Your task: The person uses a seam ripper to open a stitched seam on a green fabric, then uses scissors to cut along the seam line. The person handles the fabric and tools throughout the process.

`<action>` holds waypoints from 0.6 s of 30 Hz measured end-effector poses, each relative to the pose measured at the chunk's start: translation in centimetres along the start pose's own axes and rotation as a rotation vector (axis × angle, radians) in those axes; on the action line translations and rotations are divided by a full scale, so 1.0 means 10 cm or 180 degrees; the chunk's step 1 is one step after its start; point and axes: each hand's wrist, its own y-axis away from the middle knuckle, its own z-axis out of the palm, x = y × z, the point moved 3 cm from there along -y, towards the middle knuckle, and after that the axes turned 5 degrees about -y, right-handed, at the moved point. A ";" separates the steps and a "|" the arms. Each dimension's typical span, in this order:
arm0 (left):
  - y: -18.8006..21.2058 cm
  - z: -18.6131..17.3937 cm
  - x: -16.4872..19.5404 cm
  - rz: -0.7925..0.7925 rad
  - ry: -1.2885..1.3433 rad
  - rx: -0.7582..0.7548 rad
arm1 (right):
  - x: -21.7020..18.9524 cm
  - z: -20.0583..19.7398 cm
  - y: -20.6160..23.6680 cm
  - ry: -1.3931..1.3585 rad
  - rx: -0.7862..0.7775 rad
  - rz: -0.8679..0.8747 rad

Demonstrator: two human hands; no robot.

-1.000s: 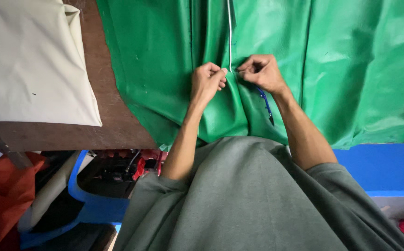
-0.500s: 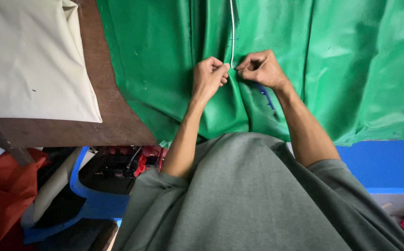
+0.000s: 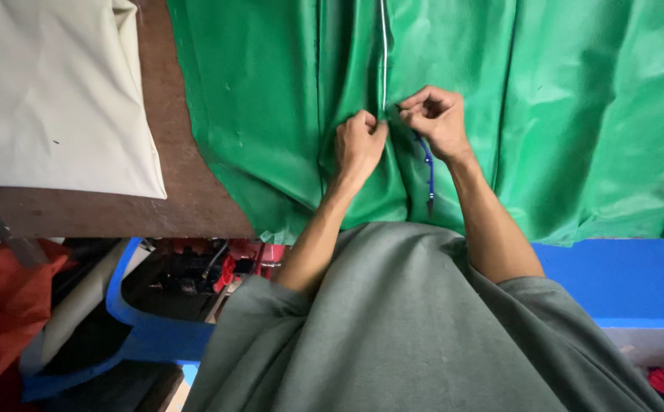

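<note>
Two hands (image 3: 397, 130) on green fabric (image 3: 576, 114) — brown table (image 3: 187, 198), blue floor (image 3: 622, 278).

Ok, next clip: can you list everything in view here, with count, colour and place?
green fabric: one, shiny green, spread over the table and hanging off its near edge
white cord: one, white, running down the fabric to the hands
blue pen: one, blue, under the right hand
cream cloth: one, off-white, left on the table
wooden table: one, brown
blue ledge: one, lower right
grey shirt: one, worn
left hand: pinching the cord
right hand: pinching the cord
</note>
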 end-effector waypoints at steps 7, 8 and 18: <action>-0.07 0.06 -0.25 -0.0113 0.0982 -0.0371 | 0.05 0.10 0.08 0.0430 -0.0110 0.0084; -0.06 0.06 -0.25 -0.0123 0.1017 -0.0353 | 0.04 0.09 0.08 0.0493 -0.0103 0.0091; -0.01 -0.07 -0.08 -0.0096 0.1075 -0.0449 | 0.02 0.13 0.10 0.0475 -0.0164 0.0187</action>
